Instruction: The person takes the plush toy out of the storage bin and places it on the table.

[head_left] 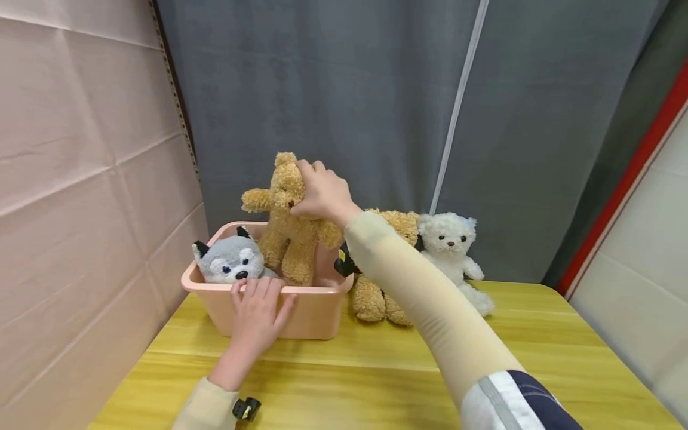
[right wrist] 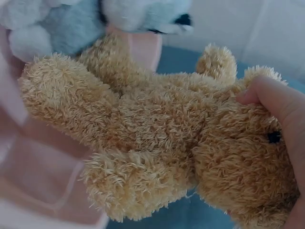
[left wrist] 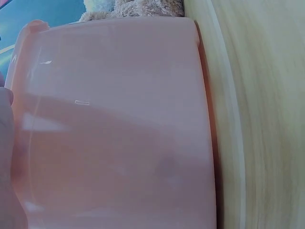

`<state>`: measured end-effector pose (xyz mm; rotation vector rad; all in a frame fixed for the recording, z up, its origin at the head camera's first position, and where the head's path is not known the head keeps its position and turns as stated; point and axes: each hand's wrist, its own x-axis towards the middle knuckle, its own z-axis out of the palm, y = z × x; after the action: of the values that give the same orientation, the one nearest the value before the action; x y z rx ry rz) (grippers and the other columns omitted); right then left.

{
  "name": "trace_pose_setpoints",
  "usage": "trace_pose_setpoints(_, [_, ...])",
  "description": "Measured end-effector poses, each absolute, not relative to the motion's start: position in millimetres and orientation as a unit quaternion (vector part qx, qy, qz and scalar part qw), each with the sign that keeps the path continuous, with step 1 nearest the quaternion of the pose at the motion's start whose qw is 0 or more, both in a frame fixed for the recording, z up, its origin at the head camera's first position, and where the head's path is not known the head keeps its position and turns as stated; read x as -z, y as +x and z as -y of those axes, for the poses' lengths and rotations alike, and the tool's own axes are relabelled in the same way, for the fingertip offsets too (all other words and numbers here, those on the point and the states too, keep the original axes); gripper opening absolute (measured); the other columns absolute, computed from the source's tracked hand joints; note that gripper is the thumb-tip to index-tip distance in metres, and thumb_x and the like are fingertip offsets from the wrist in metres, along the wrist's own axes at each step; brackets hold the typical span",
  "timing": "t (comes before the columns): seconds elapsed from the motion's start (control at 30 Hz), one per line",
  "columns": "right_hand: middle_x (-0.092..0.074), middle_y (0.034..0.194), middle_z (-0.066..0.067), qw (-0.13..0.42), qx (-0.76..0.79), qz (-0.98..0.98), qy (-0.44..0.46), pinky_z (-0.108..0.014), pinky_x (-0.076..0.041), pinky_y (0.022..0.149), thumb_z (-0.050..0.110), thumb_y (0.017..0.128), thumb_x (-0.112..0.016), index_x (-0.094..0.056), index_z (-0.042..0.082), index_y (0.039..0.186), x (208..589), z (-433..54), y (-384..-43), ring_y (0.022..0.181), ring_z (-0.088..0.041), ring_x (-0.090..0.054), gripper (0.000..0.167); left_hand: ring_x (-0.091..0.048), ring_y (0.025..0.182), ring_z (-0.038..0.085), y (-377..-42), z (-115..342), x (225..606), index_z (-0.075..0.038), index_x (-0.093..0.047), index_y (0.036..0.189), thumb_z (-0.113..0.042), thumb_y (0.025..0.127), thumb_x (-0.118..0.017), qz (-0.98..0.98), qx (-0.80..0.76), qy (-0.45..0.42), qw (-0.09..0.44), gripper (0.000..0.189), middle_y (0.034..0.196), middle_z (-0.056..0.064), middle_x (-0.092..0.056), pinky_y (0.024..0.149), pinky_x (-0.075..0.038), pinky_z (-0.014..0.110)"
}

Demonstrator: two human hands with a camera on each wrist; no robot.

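Note:
My right hand (head_left: 325, 194) grips a light brown teddy bear (head_left: 292, 251) by the head. The bear is upright, with its legs down inside a pink plastic bin (head_left: 317, 310). In the right wrist view the thumb and fingers wrap round the bear's head, and the bear's fuzzy body (right wrist: 143, 114) stretches over the bin's interior. My left hand (head_left: 258, 316) holds the bin's front rim, fingers hooked over it. A grey and white husky plush (head_left: 228, 257) sits in the bin's left part, its lower body mostly hidden. The left wrist view shows the bin's outer wall (left wrist: 114, 109) up close.
Right of the bin, another brown plush (head_left: 371, 301) sits on the wooden table (head_left: 344, 382), partly behind my right forearm. Beside it sits a white teddy bear (head_left: 454, 248). A grey curtain (head_left: 333, 89) hangs behind, and a pale cloth wall (head_left: 80, 197) stands at the left.

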<state>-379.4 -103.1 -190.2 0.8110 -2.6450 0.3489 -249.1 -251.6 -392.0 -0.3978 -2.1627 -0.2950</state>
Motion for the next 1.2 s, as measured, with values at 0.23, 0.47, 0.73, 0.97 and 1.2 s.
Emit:
trace_pose_setpoints(0.23, [-0.039,0.143,-0.007,0.197,-0.145,0.934,0.260,-0.042,-0.047,0.079,0.051,0.074,-0.075,-0.019,0.027,0.154,150,59,-382,0.105,-0.024,-0.055,0.100,-0.044,0.089,0.031,-254,249,391,-0.009,-0.055,0.096,-0.050,0.098,-0.039,0.872,0.124,-0.166,0.443,0.044,0.091,0.008,-0.052,0.093,-0.021,0.056])
trace_pose_setpoints(0.47, [-0.036,0.148,-0.002,0.216,-0.171,0.930,0.245,-0.044,-0.045,0.088,0.044,0.072,-0.074,-0.019,0.030,0.154,107,10,-371,0.113,-0.025,-0.053,0.100,-0.046,0.088,0.032,-260,250,395,-0.008,-0.056,0.097,-0.050,0.099,-0.039,0.871,0.127,-0.171,0.444,0.046,0.090,0.009,-0.054,0.093,-0.021,0.057])
trace_pose_setpoints(0.73, [-0.034,0.151,-0.004,0.233,-0.178,0.917,0.269,-0.049,-0.038,0.099,0.035,0.072,-0.076,-0.022,0.026,0.153,76,-42,-343,0.127,-0.026,-0.043,0.097,-0.045,0.088,0.033,-259,260,397,-0.006,-0.056,0.099,-0.049,0.099,-0.039,0.874,0.124,-0.163,0.442,0.046,0.090,0.010,-0.054,0.092,-0.020,0.058])
trace_pose_setpoints(0.97, [-0.043,0.143,-0.008,0.231,-0.165,0.908,0.308,-0.051,-0.038,0.097,0.029,0.070,-0.079,-0.028,0.019,0.150,77,-76,-326,0.124,-0.029,-0.046,0.095,-0.044,0.088,0.035,-259,272,397,-0.006,-0.055,0.099,-0.051,0.100,-0.036,0.874,0.120,-0.154,0.445,0.049,0.090,0.011,-0.053,0.091,-0.020,0.059])
trace_pose_setpoints(1.2, [-0.044,0.141,-0.011,0.208,-0.133,0.911,0.331,-0.052,-0.043,0.087,0.030,0.067,-0.081,-0.031,0.018,0.149,115,-96,-320,0.114,-0.030,-0.051,0.096,-0.044,0.086,0.035,-260,276,397,-0.005,-0.055,0.096,-0.053,0.100,-0.033,0.867,0.113,-0.150,0.462,0.053,0.088,0.012,-0.054,0.089,-0.021,0.060])
